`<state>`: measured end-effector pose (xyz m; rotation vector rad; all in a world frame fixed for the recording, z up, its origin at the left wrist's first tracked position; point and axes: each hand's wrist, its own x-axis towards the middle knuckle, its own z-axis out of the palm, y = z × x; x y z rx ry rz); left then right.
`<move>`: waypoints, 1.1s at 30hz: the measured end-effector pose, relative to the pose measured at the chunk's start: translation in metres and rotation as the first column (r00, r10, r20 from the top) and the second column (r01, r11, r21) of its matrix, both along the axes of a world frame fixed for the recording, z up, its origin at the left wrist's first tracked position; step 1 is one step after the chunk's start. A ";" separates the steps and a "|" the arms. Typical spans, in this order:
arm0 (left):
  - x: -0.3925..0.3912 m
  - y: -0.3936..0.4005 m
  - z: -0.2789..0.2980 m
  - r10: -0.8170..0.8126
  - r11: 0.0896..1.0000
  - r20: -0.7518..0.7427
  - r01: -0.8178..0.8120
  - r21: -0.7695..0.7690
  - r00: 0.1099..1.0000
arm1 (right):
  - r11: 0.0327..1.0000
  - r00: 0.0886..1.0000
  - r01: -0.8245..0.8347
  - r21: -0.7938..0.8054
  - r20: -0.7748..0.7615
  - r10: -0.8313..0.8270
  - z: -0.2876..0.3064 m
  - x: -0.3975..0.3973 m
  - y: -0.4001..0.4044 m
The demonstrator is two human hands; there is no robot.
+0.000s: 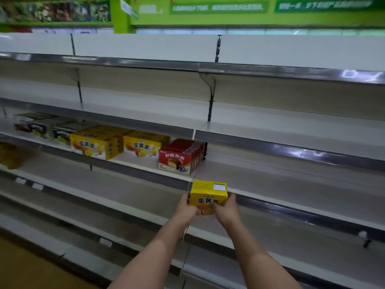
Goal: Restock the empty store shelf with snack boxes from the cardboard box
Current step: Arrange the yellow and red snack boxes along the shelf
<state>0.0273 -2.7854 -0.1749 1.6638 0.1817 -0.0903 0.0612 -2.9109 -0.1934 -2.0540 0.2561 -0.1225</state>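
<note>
A small yellow snack box [208, 193] is held out in front of the shelf's front edge, just below and right of the red boxes. My left hand [187, 206] grips its left side and my right hand [226, 208] grips its right side. On the shelf [260, 176] behind stand two large yellow boxes [98, 146], [143, 147], a row of red snack boxes [180, 157] and dark boxes [41, 126] at the far left. The cardboard box is not in view.
The shelf boards above [291, 130] and below [104, 197] carry nothing in this view. A grey price rail [312, 213] runs along each front edge. Upright brackets [210, 105] divide the bays. Brown floor [31, 272] shows at the lower left.
</note>
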 end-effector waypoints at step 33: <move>0.269 -0.049 -0.017 -0.128 0.992 0.114 0.126 0.027 0.985 | 0.999 0.999 0.020 -0.050 -0.048 -0.022 0.004 0.248 -0.056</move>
